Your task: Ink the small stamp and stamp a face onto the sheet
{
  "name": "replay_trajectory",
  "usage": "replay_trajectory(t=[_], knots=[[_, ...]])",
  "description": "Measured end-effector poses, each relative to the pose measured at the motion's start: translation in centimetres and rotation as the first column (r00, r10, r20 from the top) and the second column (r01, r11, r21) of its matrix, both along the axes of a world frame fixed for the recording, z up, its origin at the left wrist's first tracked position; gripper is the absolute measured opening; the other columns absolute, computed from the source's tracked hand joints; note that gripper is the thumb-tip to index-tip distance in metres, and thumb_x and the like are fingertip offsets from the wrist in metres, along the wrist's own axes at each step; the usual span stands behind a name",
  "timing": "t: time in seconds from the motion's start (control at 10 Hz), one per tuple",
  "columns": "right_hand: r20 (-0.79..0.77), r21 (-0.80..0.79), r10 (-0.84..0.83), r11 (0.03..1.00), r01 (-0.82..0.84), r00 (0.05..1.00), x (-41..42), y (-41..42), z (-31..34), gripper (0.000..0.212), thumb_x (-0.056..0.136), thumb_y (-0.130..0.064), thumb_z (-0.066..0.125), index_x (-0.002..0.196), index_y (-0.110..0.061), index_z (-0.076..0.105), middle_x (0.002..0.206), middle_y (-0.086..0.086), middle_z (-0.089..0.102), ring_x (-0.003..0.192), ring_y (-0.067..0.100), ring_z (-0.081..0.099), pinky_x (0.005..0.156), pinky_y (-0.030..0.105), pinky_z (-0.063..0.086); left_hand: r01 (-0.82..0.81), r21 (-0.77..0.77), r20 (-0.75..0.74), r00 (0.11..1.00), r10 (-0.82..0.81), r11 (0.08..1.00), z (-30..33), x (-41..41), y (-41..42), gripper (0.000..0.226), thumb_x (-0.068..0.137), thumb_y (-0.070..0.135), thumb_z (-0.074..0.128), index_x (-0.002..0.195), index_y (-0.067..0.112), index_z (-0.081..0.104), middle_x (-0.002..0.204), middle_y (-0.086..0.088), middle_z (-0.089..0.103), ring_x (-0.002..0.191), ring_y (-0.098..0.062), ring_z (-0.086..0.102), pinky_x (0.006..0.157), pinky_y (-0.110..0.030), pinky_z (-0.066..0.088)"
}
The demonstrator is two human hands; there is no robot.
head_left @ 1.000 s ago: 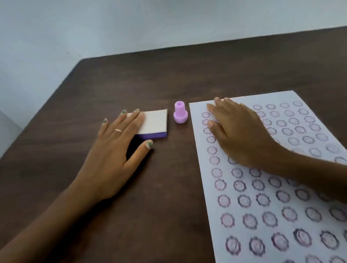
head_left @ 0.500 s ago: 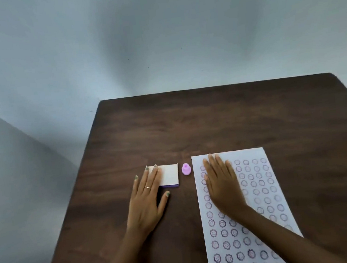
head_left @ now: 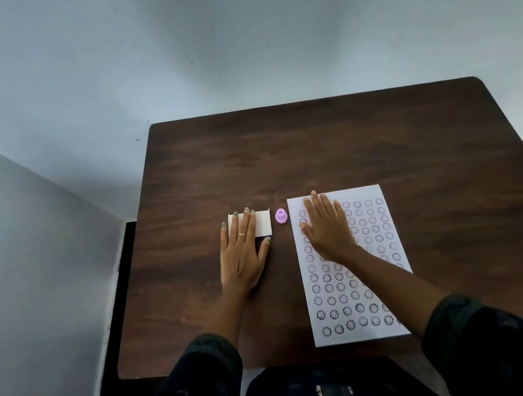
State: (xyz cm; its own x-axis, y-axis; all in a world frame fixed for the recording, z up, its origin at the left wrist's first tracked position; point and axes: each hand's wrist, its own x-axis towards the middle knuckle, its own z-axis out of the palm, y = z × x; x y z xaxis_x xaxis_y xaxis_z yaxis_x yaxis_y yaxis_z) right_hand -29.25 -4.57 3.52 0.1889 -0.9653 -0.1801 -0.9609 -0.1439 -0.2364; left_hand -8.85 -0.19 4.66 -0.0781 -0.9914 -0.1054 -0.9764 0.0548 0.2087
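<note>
**Stamp untouched between two flat hands as the view pulls back**

The small pink plastic stamp [head_left: 281,217] stands upright on the dark brown wooden table [head_left: 313,147], in the narrow strip between the ink pad and the paper, touching neither. Nobody is holding it.

Just to its left lies the white-lidded rectangular ink pad [head_left: 262,223], a dark purple edge showing along its near side. The left hand [head_left: 242,254] lies open and flat, fingers spread over the left part of the lid, thumb angled out by the pad's near corner; a thin ring sits on one finger and the nails are painted green.

To the stamp's right is the white sheet of paper [head_left: 374,269], filled with rows of round purple face prints. The right hand [head_left: 328,228] rests palm down on its upper left part, fingers together and straight, reaching almost to the far edge. It grips nothing.

Dark patterned sleeves [head_left: 481,332] cover both forearms near the bottom of the view.

Against the frames from a moment ago, hands, stamp, pad and sheet keep the same arrangement. What differs is the camera: it has risen, so the whole tabletop, the pale walls and the person's lap now show.
</note>
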Motion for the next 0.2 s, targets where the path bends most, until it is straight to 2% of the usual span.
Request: replay_trajectory(t=[0.2], knots=[[0.043,-0.074,-0.011,0.997,0.014,0.999,1.03,-0.71,1.59,0.058,0.094,-0.042,0.03,0.144,-0.015,0.015,0.157,0.011,0.011,0.145,0.028,0.007,0.116,0.045,0.006,0.024,-0.034,-0.032,0.999,-0.025,0.999,1.66,-0.35,-1.74,0.061,0.098,0.044,0.026,0.15,0.016,0.009,0.161,-0.001,0.012,0.148,-0.02,0.004,0.121,-0.04,-0.002]])
